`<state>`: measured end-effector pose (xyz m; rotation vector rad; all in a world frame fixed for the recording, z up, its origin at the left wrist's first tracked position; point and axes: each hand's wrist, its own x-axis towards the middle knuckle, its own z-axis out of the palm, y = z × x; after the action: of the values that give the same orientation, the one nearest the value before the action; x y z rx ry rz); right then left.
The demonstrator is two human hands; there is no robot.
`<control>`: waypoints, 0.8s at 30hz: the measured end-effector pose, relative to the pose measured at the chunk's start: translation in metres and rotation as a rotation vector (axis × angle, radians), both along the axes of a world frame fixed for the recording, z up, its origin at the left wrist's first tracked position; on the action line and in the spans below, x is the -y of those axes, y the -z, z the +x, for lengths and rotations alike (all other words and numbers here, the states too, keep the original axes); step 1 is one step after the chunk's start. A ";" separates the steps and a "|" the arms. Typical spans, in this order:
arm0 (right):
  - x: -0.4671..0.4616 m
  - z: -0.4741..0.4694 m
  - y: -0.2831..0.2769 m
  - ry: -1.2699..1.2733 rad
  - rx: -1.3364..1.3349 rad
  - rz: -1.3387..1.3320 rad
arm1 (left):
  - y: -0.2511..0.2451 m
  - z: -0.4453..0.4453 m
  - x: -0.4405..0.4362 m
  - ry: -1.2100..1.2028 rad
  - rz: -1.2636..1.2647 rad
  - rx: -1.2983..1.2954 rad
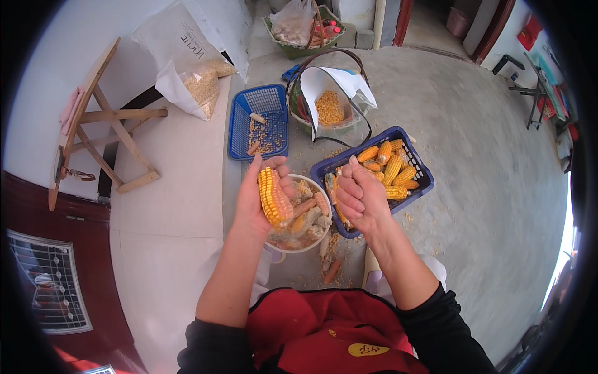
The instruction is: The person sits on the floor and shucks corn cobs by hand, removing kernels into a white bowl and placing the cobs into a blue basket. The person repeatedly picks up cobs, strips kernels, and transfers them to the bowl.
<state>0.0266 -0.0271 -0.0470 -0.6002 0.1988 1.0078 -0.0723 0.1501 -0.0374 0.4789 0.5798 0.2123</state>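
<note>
In my left hand (pixel 252 201) lies a partly shelled corn cob (pixel 270 196). Yellow kernels cover its left side, and the right side is bare pinkish cob. My right hand (pixel 362 196) is curled into a fist above the near left edge of a dark blue plastic basket (pixel 416 198); whether kernels are inside the fist is hidden. Ears of corn (pixel 392 168) with their kernels on fill that basket. Below my left hand stands a round white-rimmed tub (pixel 328 229) of bare and spoiled cobs (pixel 306 219).
A blue mesh basket (pixel 236 121) holds loose kernels and cob pieces. Behind are a handled basket lined with a bag of kernels (pixel 329 108) and a white sack (pixel 184 84). A wooden folding stand (pixel 121 114) leans left. Bare cobs (pixel 332 271) and kernels litter the floor.
</note>
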 end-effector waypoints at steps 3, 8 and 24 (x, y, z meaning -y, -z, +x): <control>-0.002 -0.006 -0.001 -0.080 -0.073 0.155 | 0.000 -0.008 -0.003 -0.032 -0.012 0.016; -0.016 -0.010 -0.005 -0.006 -0.279 0.560 | -0.002 -0.012 0.000 -0.017 -0.020 0.023; -0.050 -0.018 0.011 0.169 -0.373 0.222 | 0.003 -0.029 -0.030 -0.238 -0.223 0.038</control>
<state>0.0082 0.0231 -0.0579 -0.1852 0.4527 0.9554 -0.1009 0.1803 -0.0406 0.1890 0.6151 0.3780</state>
